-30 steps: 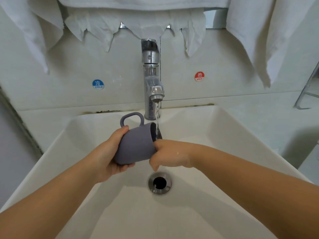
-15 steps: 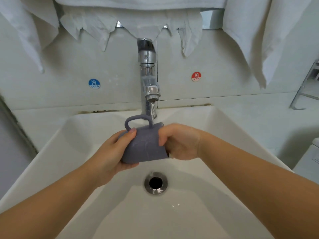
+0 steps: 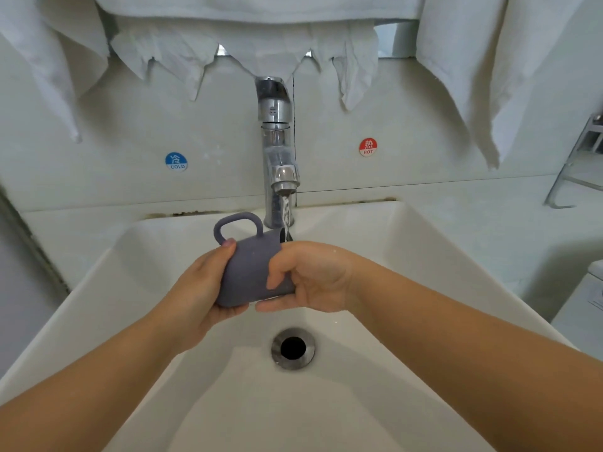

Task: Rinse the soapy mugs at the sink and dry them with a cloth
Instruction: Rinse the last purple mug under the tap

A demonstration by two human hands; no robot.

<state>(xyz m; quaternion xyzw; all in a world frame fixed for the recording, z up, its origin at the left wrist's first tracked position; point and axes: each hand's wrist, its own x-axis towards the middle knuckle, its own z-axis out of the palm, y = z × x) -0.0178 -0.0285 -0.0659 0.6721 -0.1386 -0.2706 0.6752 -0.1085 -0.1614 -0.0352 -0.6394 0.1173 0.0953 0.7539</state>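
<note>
**Mug held sideways under the running tap**

While water point(image 3: 286, 213) runs in a thin stream from the tap point(image 3: 276, 151), both hands hold a grey-purple mug point(image 3: 251, 272) on its side above the sink point(image 3: 408, 243); the left hand point(image 3: 199, 288) wraps round the mug's base end, thumb up near the handle point(image 3: 237, 223), which points upward; the right hand point(image 3: 310, 275) grips the rim end, thumb across the mug's side and fingers curled beneath, so neither hand is slack or spread wide. The mug's mouth faces right (toward the stream), and the water falls at the rim, just above the right hand; whether it goes inside cannot be told. Below the hands lies the round metal drain point(image 3: 293, 348), near the middle of the basin. On the wall behind, a blue COLD sticker point(image 3: 176, 161) sits left of the tap and a red HOT sticker point(image 3: 368, 147) right of it; white cloths point(image 3: 248, 37) hang along the top, their ragged edges reaching down to the tap's head; a metal rack point(image 3: 577, 164) stands at the far right.
</note>
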